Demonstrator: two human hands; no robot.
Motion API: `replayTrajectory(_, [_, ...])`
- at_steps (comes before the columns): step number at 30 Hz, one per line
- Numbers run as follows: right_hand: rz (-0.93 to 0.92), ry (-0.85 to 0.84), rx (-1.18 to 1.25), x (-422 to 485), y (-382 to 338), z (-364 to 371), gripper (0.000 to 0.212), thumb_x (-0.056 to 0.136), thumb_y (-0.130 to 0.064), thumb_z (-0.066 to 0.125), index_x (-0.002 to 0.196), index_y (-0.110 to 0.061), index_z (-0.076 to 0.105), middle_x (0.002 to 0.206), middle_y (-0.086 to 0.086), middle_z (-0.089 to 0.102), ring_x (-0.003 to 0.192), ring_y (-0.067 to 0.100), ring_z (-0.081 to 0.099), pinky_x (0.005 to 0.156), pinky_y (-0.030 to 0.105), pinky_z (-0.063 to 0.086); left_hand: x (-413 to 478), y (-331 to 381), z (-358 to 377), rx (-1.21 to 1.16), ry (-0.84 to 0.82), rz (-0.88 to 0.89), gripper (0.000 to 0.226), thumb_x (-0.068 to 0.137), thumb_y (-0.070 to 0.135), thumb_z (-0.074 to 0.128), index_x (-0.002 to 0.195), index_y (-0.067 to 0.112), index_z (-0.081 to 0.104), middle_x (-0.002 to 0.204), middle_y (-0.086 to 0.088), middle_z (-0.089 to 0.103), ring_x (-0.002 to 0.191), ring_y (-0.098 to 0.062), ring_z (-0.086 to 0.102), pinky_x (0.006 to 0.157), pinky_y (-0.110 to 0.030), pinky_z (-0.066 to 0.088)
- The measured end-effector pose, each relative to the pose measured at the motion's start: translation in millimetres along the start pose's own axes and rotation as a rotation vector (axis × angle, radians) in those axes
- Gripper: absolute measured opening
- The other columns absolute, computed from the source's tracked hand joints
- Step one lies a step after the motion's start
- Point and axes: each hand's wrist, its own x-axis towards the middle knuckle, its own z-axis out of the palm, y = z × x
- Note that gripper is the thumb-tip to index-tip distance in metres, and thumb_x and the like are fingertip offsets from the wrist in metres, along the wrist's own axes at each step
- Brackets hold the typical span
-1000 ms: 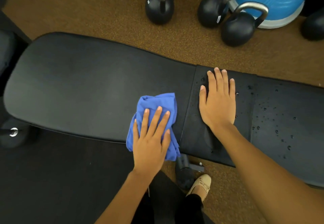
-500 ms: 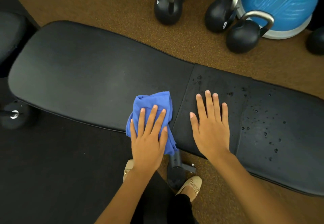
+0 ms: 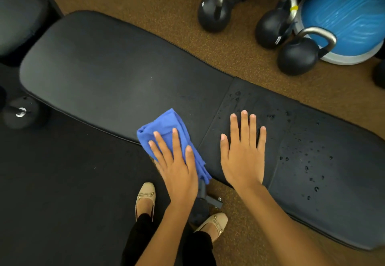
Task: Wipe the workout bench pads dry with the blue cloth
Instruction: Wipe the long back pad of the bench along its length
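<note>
A person is standing over a black workout bench, seen from above. The left hand [image 3: 177,167] is lying flat, fingers spread, pressing down on a bunched blue cloth [image 3: 164,132]. The cloth is sitting at the near edge of the long pad [image 3: 108,74], just left of the seam between the two pads, and part of it is hanging over the edge beneath the palm. The hand is not gripping the cloth; it is pinning it under an open palm.

The right hand [image 3: 243,157] is resting flat and empty on the short pad [image 3: 325,161], fingers slightly apart, just right of the seam. The two hands are lying near each other with the seam between them.

Water drops [image 3: 308,167] are scattered over the short pad, mostly to the right of the right hand and a few above its fingertips. The long pad is looking matte, with no clear drops showing.

Below the bench edge, two beige flat shoes [image 3: 145,199] are standing on the floor on either side of a dark bench leg [image 3: 202,207]. Beyond the bench, on brown carpet [image 3: 145,5], three black kettlebells [image 3: 298,57] are sitting beside a blue balance dome [image 3: 350,15]. A black mat [image 3: 62,182] is covering the floor at lower left.
</note>
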Motion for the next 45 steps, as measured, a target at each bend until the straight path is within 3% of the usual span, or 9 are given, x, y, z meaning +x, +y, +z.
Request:
replayTrajectory(5, [0.000,0.004,0.013,0.7,0.1,1.8,0.057,0.100,-0.037,0.023,0.150,-0.010,0.026,0.157,0.015,0.022,0.146,0.032,0.016,0.117,0.052,0.014,38.6,12.2,3.2,-0.199,0.171,-0.251,0.059,0.096,0.041,0.030,0.148,0.015,0.021,0.156,-0.016,-0.009,0.143,-0.035,-0.012,0.111,-0.035,-0.002])
replayTrajectory(9, [0.004,0.002,0.019,0.8,0.0,2.6,0.057,0.100,-0.037,0.021,0.150,-0.009,0.025,0.157,0.016,0.022,0.146,0.032,0.016,0.117,0.053,0.014,15.5,25.0,10.7,-0.283,0.194,-0.275,0.061,0.095,0.042,0.030,0.148,0.016,0.018,0.154,-0.012,-0.011,0.143,-0.035,-0.011,0.114,-0.039,-0.003])
replayTrajectory(13, [0.005,0.015,0.032,1.5,0.6,2.4,0.057,0.100,-0.037,0.021,0.149,-0.009,0.028,0.156,0.016,0.025,0.146,0.032,0.018,0.117,0.053,0.016,-21.4,55.3,24.6,-0.421,0.175,-0.359,0.060,0.095,0.041,0.031,0.145,0.029,0.001,0.150,0.006,-0.022,0.145,-0.027,-0.006,0.115,-0.051,0.015])
replayTrajectory(17, [-0.008,0.028,0.064,1.7,2.6,2.6,0.056,0.100,-0.036,0.022,0.148,-0.009,0.032,0.155,0.015,0.027,0.145,0.031,0.019,0.117,0.052,0.016,-12.8,52.8,24.0,-0.362,0.146,-0.339,0.059,0.097,0.040,0.031,0.146,0.025,0.002,0.152,-0.001,-0.021,0.143,-0.030,-0.013,0.117,-0.048,0.004])
replayTrajectory(23, [-0.070,0.038,0.109,-2.0,12.6,-1.2,0.054,0.099,-0.033,0.024,0.145,-0.006,0.037,0.152,0.016,0.033,0.143,0.032,0.025,0.116,0.050,0.021,8.9,34.5,22.3,-0.034,0.173,-0.200,0.059,0.096,0.040,0.024,0.147,0.009,0.027,0.156,-0.012,0.009,0.142,-0.039,-0.002,0.109,-0.057,0.018])
replayTrajectory(28, [-0.084,0.022,0.051,-7.8,34.2,-7.7,0.055,0.100,-0.038,0.025,0.147,-0.012,0.034,0.154,0.014,0.029,0.144,0.030,0.023,0.116,0.046,0.014,-24.9,42.6,19.9,0.036,0.000,0.100,0.052,0.099,0.040,0.021,0.145,0.018,0.032,0.154,0.002,0.017,0.144,-0.021,-0.001,0.116,-0.045,-0.002])
replayTrajectory(33, [-0.053,0.008,0.037,-4.6,43.2,-9.5,0.054,0.099,-0.041,0.025,0.147,-0.017,0.035,0.154,0.015,0.030,0.144,0.031,0.023,0.115,0.048,0.014,1.2,56.5,27.3,0.278,-0.087,0.441,0.048,0.097,0.029,0.029,0.140,0.015,0.044,0.148,-0.004,0.038,0.139,-0.030,0.027,0.114,-0.046,0.017])
replayTrajectory(36, [-0.048,0.001,0.021,-4.8,43.6,-8.7,0.055,0.100,-0.042,0.024,0.148,-0.018,0.033,0.155,0.014,0.028,0.145,0.031,0.022,0.116,0.048,0.013,41.4,72.0,34.4,0.346,-0.139,0.502,0.049,0.095,0.031,0.028,0.139,0.018,0.045,0.146,-0.001,0.041,0.136,-0.031,0.034,0.109,-0.051,0.026])
replayTrajectory(45, [-0.036,-0.052,0.011,-6.4,41.5,-10.3,0.056,0.100,-0.042,0.022,0.150,-0.017,0.028,0.158,0.013,0.022,0.146,0.029,0.016,0.116,0.049,0.013,24.1,51.3,12.8,0.393,-0.225,0.674,0.049,0.098,0.034,0.026,0.145,0.024,0.033,0.152,0.003,0.029,0.142,-0.027,0.021,0.111,-0.053,0.020])
